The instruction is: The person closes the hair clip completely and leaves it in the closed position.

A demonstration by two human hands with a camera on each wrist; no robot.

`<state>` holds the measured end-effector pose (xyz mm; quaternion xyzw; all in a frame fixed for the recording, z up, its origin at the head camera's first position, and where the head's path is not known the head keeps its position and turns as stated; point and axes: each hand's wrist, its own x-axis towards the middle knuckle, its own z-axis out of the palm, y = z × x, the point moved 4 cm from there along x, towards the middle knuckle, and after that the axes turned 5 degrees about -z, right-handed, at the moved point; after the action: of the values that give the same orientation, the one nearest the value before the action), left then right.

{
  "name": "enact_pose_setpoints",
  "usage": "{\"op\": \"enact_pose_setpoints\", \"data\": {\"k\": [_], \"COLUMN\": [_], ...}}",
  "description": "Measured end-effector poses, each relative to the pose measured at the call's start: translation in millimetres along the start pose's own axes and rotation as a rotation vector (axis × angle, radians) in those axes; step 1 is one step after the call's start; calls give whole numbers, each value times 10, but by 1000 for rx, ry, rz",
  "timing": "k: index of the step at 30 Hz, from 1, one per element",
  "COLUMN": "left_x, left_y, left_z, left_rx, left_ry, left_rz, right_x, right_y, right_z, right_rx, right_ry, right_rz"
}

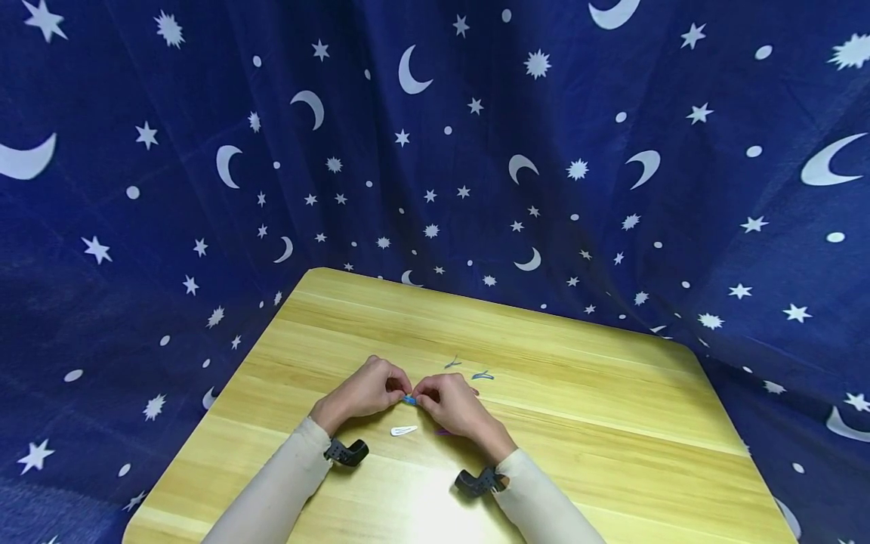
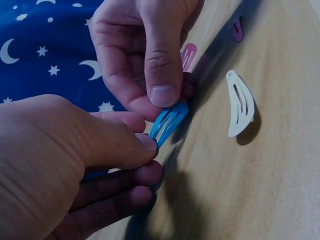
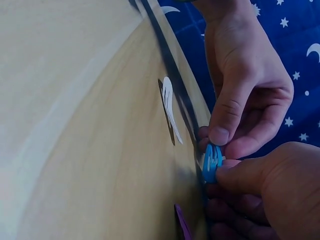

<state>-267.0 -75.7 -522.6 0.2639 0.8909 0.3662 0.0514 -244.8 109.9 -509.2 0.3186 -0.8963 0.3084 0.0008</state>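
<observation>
A blue snap hair clip (image 2: 169, 120) is pinched at both ends between my two hands, above the wooden table. My left hand (image 1: 370, 389) grips its narrow end between thumb and fingers. My right hand (image 1: 451, 403) pinches the wider end, the thumb (image 2: 164, 95) lying on its face. Slots in the clip show between the fingertips. Just in front of the hands lies a white snap clip (image 1: 404, 431). A purple clip (image 1: 443, 432) shows partly from under the right hand, and a pink clip (image 2: 189, 56) is half hidden behind that hand.
Beyond the hands, two bluish hair clips, a left one (image 1: 452, 363) and a right one (image 1: 483, 375), lie on the table (image 1: 578, 423). A dark blue curtain (image 1: 476, 174) with moons and stars surrounds the table's far and side edges. Black camera mounts sit on both wrists.
</observation>
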Motion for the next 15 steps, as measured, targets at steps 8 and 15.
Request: {"op": "enact_pose_setpoints", "data": {"k": [8,15], "left_x": [16,18], "left_y": [-6,9], "left_z": [23,40], "left_rx": [55,70], "left_ry": [19,13], "left_rz": [27,33], "right_x": [36,41], "right_y": [-2,-31], "right_z": [12,11], "right_rx": [-52,-57], "right_ry": [11,16], "right_rz": [-29,-45]}}
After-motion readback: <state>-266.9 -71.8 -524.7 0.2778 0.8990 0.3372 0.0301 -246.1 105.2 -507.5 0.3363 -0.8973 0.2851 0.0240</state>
